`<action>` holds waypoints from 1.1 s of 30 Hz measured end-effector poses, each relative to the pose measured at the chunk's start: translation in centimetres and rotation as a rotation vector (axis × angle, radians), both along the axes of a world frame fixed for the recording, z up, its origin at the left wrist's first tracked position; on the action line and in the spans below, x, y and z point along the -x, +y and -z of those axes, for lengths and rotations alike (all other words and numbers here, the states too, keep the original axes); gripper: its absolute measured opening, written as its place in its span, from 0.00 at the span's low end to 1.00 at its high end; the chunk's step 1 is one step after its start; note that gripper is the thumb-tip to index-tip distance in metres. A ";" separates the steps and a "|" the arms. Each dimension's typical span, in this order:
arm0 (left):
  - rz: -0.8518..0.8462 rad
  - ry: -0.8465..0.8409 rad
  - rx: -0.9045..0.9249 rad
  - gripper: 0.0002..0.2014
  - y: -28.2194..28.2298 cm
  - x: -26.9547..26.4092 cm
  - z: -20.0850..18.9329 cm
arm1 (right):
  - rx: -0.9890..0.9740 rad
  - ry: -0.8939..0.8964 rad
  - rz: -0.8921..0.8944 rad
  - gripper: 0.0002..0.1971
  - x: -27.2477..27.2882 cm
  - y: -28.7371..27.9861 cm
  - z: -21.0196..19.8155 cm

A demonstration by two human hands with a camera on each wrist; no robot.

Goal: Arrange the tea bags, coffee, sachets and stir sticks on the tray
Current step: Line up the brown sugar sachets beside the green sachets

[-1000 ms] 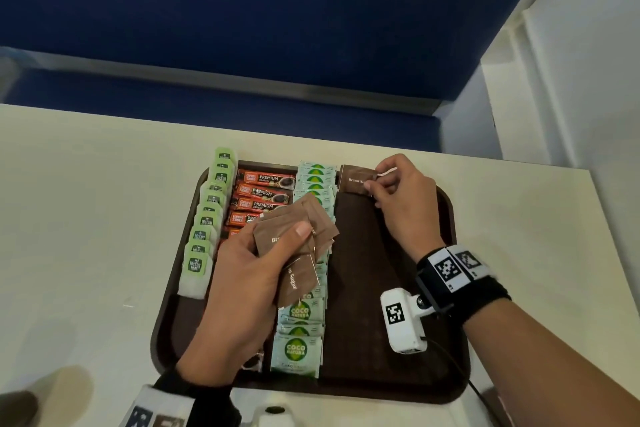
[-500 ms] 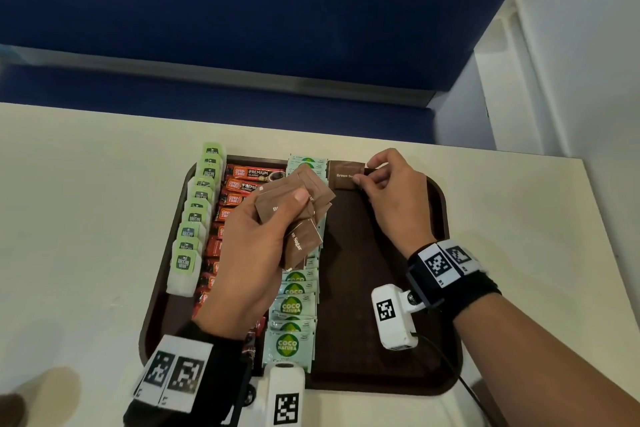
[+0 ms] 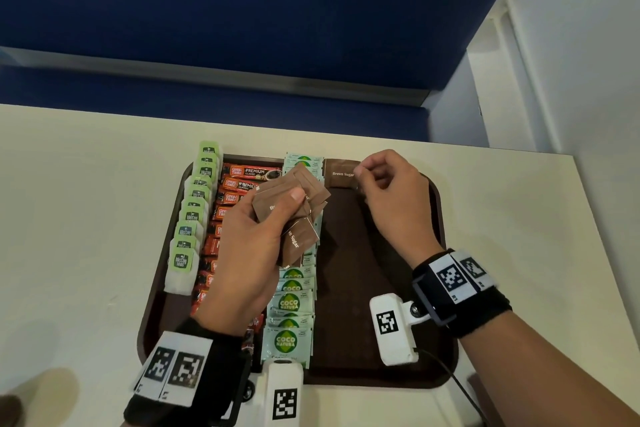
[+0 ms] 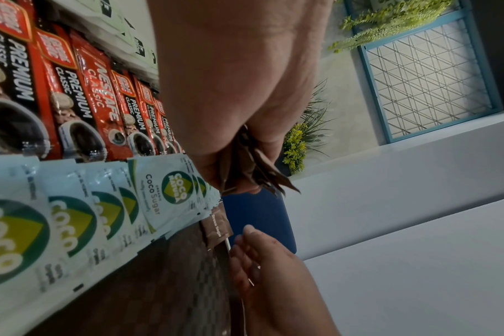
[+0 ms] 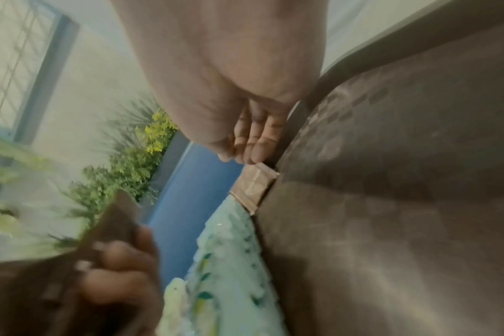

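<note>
Head view: the left hand (image 3: 249,246) grips a fanned bunch of brown sugar sachets (image 3: 294,204) above the brown tray (image 3: 440,288) on the desk (image 3: 86,218). The right hand (image 3: 391,194), fingers curled, touches the right end of one brown sugar sachet (image 3: 341,173) lying at the tray's far edge; whether it pinches it, I cannot tell. Rows of green tea bags (image 3: 188,218), red coffee sticks (image 3: 242,180) and Coco Natura sugar sachets (image 3: 287,340) fill the tray's left half.

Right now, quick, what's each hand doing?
Left hand: holds a bunch of brown sugar sachets.
Right hand: fingers curled at the sachet lying on the tray.
</note>
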State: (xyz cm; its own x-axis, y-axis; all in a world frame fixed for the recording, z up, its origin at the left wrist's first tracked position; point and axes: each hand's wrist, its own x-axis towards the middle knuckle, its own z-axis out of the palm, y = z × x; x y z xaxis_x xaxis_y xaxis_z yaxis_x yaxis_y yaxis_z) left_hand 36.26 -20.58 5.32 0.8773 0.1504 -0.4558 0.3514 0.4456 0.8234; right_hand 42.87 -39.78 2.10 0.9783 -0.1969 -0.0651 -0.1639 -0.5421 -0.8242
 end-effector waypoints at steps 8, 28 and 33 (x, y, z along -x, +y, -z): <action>0.085 -0.070 -0.065 0.18 -0.2 0.1 -0.1 | -0.476 0.298 -0.257 0.16 3.0 1.7 -5.8; 0.114 -0.057 -0.172 0.12 -0.5 0.3 0.0 | -0.689 0.448 -0.050 0.10 4.6 -0.2 -4.9; 0.141 -0.072 -0.196 0.13 -0.5 0.2 0.0 | -0.730 0.504 -0.110 0.13 4.5 -0.4 -5.3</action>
State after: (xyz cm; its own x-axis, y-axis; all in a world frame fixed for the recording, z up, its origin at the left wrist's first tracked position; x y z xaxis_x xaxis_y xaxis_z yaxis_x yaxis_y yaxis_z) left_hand 36.02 -21.05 5.33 0.9248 0.1037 -0.3660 0.3364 0.2261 0.9142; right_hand 38.42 -40.17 7.37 0.8103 0.1551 -0.5652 -0.5783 0.0553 -0.8139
